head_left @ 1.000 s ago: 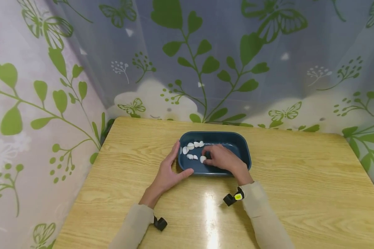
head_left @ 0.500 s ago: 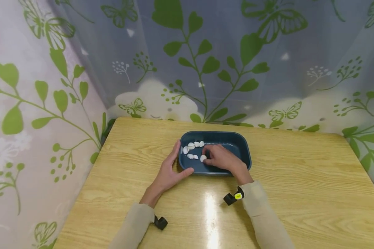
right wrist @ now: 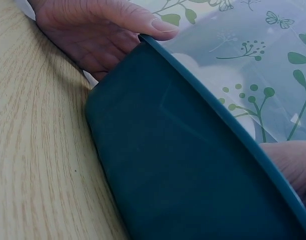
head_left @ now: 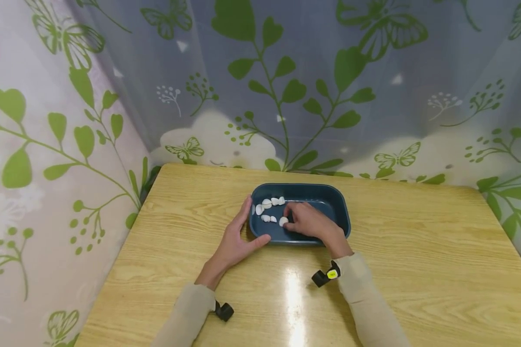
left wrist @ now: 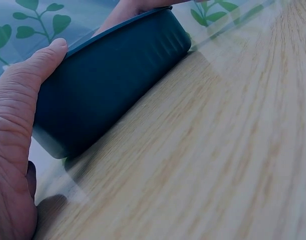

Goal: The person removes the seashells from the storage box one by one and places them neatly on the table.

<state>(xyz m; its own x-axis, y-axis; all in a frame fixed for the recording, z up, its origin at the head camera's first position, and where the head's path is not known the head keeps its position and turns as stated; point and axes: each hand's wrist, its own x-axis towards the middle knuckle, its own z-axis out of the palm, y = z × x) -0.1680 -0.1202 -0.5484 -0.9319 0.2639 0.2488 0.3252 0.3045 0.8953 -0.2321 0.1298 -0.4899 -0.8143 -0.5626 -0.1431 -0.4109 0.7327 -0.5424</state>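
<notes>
A dark teal tub point(head_left: 330, 193) stands on the wooden table, and several white pebbles point(head_left: 267, 203) lie in its left half. My left hand point(head_left: 238, 237) braces the tub's left end, with straight fingers along the end wall and the thumb against the front wall. The same thumb point(left wrist: 40, 65) reaches the rim of the tub point(left wrist: 112, 85) in the left wrist view. My right hand point(head_left: 307, 221) is inside the tub, its curled fingers and thumb pinching one white pebble point(head_left: 283, 221) on the floor. The right wrist view shows only the tub's outer wall point(right wrist: 183, 170) and the left hand point(right wrist: 102, 30).
The table point(head_left: 417, 250) ends at a leaf-printed curtain point(head_left: 286, 96) behind and on the left. Black wrist cameras point(head_left: 325, 275) sit on both beige sleeves. Bare tabletop lies to the right of the tub and in front of it.
</notes>
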